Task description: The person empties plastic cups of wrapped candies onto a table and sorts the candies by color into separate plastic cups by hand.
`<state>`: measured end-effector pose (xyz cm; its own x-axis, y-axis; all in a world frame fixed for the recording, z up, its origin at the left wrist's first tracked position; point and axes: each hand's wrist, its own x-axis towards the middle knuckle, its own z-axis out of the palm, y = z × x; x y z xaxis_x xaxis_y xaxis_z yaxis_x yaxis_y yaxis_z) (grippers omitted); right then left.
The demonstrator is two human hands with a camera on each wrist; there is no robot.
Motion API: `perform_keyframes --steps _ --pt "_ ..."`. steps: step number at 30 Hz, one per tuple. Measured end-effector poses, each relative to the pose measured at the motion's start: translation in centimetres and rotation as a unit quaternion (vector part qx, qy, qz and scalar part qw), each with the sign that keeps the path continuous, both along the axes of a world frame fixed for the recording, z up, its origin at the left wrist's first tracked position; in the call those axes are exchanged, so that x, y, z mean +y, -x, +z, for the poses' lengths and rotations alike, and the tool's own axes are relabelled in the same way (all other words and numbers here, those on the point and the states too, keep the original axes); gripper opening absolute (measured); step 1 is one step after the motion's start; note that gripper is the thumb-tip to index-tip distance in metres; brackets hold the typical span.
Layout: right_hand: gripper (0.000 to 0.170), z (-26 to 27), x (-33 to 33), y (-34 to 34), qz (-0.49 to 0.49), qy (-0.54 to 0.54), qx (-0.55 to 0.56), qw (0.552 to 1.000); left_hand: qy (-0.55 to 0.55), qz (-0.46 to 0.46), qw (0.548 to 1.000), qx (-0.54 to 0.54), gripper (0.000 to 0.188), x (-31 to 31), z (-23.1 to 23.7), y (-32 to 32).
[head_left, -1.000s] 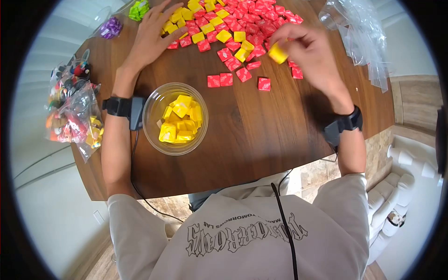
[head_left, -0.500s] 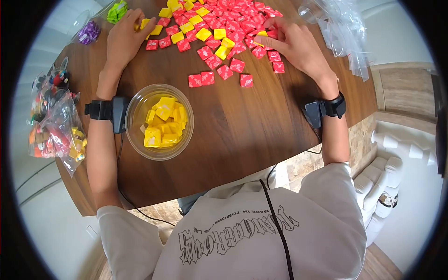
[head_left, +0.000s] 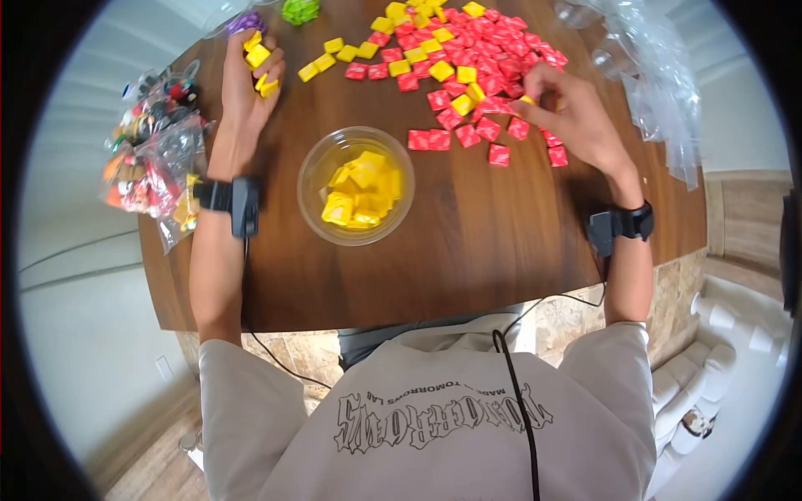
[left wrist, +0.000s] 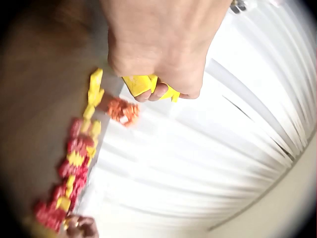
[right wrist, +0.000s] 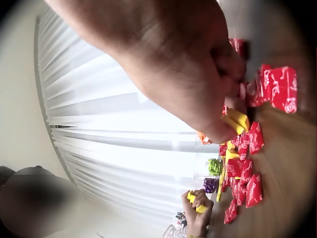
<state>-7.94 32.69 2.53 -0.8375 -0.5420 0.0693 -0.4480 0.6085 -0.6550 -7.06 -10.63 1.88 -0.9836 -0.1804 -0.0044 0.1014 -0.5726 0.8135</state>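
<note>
My left hand [head_left: 241, 104] is turned with its curled fingers round several yellow wrapped candies [head_left: 257, 56], left of the pile. In the left wrist view, yellow wrappers [left wrist: 140, 85] poke out between the fingers. At the pile's right side, my right hand [head_left: 578, 118] pinches a yellow wrapped candy [right wrist: 237, 120] between thumb and fingertips. Red wrapped candies [head_left: 501, 58] form a wide pile with yellow ones [head_left: 441, 71] scattered among them. A short line of yellow candies [head_left: 334, 45] lies at its left. The clear round bowl [head_left: 306, 204] nearer my body contains yellow candies [head_left: 368, 196].
Bags of small colourful toys [head_left: 159, 167] lie along the left table edge. Clear plastic bags [head_left: 660, 125] and a clear cup [head_left: 610, 60] are at the right. Purple candies [head_left: 245, 22] and green candies [head_left: 301, 10] stand at the back left.
My left hand has drawn left from the pile and turned, showing yellow candies in its grip. My right hand stays at the pile's right side, now pinching a yellow candy. The head view has shifted.
</note>
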Motion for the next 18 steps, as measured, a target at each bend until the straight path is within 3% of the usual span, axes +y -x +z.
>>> perform_keyframes --steps 2,4,6,7,9,10,12,14,16,18 --pt "0.013 -0.2 -0.2 0.4 0.014 0.168 0.048 0.985 -0.006 -0.028 1.000 -0.007 0.019 3.0 2.8 -4.7" --pt "0.022 2.3 -0.1 -0.4 -0.075 0.259 -0.178 0.946 0.040 0.012 0.999 -0.023 0.021 7.3 5.9 -9.1" --pt "0.024 2.1 -0.5 -0.5 -0.093 0.403 -0.265 0.871 0.086 -0.077 0.993 -0.007 0.022 8.6 6.4 -11.9" --pt "0.024 1.9 -0.9 -0.8 -0.090 0.395 -0.268 0.874 0.079 -0.071 0.994 -0.008 0.022 9.7 6.1 -12.7" --pt "0.024 1.6 -2.5 -1.3 -0.068 0.467 -0.311 0.825 0.184 0.043 0.982 -0.015 0.024 11.4 5.7 -13.4" --pt "0.023 3.4 -5.1 -3.2 -0.081 0.459 -0.305 0.830 0.181 0.047 0.982 -0.013 0.024 11.6 5.7 -13.5" --pt "0.023 4.8 -8.4 -5.1 -0.079 0.537 -0.380 0.749 0.276 -0.001 0.958 0.077 0.025 11.8 5.8 -13.5" --pt "0.023 5.2 -10.0 -5.6 0.055 0.556 -0.448 0.698 0.276 -0.017 0.958 0.072 0.027 12.0 6.0 -13.6" --pt "0.025 6.0 -13.4 -7.2 0.029 0.558 -0.419 0.716 0.229 0.096 0.964 0.098 0.028 13.4 5.6 -13.1" --pt "0.027 6.3 -15.4 -8.2 0.007 0.554 -0.392 0.735 0.216 0.105 0.966 0.100 0.029 12.9 5.6 -13.3"
